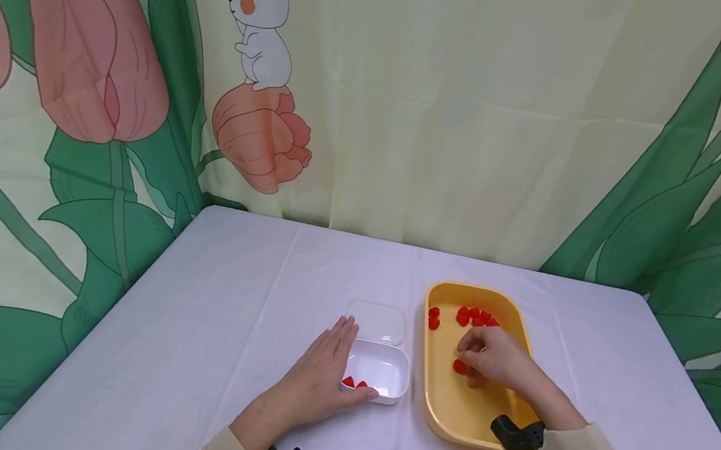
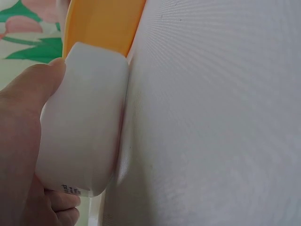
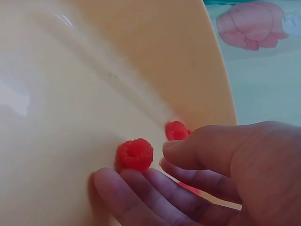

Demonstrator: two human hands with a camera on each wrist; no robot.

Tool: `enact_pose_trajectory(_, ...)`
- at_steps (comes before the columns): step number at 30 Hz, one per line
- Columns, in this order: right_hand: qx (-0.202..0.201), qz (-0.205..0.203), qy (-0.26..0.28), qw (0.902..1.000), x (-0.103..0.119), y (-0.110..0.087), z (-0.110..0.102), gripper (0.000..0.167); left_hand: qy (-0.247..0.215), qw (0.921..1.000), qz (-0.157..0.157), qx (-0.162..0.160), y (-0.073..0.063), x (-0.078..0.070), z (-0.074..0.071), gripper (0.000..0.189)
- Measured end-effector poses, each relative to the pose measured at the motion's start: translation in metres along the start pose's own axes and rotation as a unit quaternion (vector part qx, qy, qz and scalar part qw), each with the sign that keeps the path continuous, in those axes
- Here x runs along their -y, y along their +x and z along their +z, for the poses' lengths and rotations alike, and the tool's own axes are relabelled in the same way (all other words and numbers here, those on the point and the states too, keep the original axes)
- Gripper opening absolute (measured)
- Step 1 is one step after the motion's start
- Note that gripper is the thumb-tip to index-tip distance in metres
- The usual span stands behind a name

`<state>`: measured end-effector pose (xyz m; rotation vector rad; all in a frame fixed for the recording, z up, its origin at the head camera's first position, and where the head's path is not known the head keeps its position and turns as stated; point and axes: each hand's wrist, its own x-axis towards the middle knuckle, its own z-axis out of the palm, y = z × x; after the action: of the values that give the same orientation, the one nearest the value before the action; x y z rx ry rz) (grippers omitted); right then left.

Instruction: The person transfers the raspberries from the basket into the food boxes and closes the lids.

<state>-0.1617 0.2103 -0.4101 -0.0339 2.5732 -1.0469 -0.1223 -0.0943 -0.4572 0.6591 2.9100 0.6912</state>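
Observation:
In the head view my left hand (image 1: 320,377) rests against a small white container (image 1: 395,373), fingers straight along its left side and thumb over its near rim. The left wrist view shows the thumb at the rim of the white container (image 2: 87,117). Two red raspberries (image 1: 348,381) lie inside it. My right hand (image 1: 496,355) is over a yellow tray (image 1: 447,411), its fingers bent. A raspberry (image 3: 136,154) sits right at its fingertips, with no raspberry visible between thumb and index finger. Another raspberry (image 3: 176,131) shows beyond the thumb.
Several raspberries (image 1: 474,314) lie toward the tray's far end, two more (image 1: 433,317) by its left wall. A transparent lid (image 1: 377,322) lies behind the white container. The white-covered table (image 1: 190,368) meets a printed curtain (image 1: 442,117) at the back.

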Motion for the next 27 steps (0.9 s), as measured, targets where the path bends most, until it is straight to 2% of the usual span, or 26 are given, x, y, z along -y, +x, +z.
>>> enact_pose_trajectory(11, 0.005, 0.016, 0.005, 0.9998, 0.0029, -0.001, 0.0036, 0.014, 0.002, 1.0, -0.002, 0.002, 0.0003, 0.0002, 0.0003, 0.106)
enact_pose_trajectory(27, 0.019, 0.004, -0.007, 0.9998, 0.0027, 0.0015, 0.0057, 0.019, -0.005, 1.0, -0.001, 0.002, -0.0001, 0.0001, -0.0009, 0.106)
